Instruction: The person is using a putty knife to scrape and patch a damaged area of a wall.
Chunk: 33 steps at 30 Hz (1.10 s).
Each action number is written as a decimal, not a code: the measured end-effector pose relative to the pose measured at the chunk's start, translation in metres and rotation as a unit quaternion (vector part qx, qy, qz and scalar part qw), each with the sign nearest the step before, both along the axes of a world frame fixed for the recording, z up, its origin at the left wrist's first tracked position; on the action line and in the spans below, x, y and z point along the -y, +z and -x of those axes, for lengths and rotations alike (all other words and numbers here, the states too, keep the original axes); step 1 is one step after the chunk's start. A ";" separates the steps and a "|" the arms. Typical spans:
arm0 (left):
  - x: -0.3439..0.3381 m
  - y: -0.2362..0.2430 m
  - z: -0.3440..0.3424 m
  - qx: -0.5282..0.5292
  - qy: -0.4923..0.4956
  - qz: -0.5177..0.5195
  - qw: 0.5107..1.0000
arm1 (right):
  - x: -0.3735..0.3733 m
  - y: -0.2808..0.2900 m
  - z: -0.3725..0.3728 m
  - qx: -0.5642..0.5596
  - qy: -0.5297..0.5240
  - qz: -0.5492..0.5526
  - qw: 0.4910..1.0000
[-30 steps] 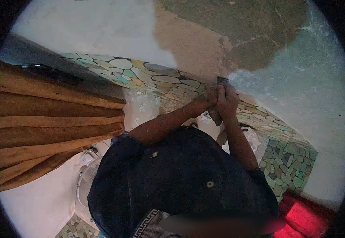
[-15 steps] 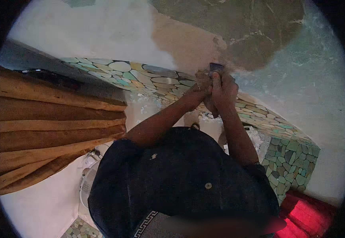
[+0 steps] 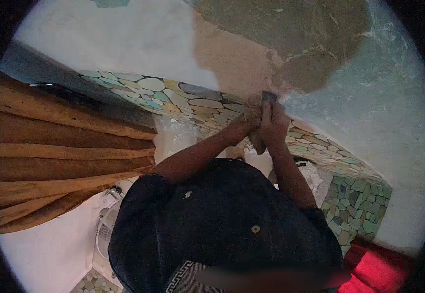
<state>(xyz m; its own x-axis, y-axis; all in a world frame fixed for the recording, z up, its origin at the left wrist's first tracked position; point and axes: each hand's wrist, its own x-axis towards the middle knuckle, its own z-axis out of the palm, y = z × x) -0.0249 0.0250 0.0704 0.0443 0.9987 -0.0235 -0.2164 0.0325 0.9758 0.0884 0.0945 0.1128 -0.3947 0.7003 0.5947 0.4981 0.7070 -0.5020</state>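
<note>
A dark flat-bladed tool points up at a pinkish-tan plaster patch, just above a band of pebble-pattern tile. My right hand is closed on it, thumb along it toward the blade. My left hand is closed beside the right, against the same tool; what lies inside its fingers is partly hidden. A brownish piece juts down below my hands. Above are a dark grey patch, white plaster and mottled grey-green plaster.
Pleated orange-brown curtains hang at the left, with a round white fan-like object below them. Green stone-pattern tiling is at the lower right, beside red fabric. A pale cluttered surface lies below my forearms.
Both hands and the tool moved up and slightly left along the plaster by half a second ago, and now sit back lower and a little rightward.
</note>
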 end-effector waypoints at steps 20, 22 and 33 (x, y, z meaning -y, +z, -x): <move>-0.003 0.011 0.002 0.062 -0.010 0.073 0.995 | 0.003 0.015 0.001 -0.007 0.005 0.098 0.995; 0.004 -0.031 -0.010 0.013 0.009 0.033 0.999 | 0.004 -0.004 -0.004 -0.063 0.006 0.088 0.994; 0.004 0.005 -0.004 0.008 0.054 0.015 0.998 | 0.003 0.003 0.003 -0.035 -0.006 0.071 0.997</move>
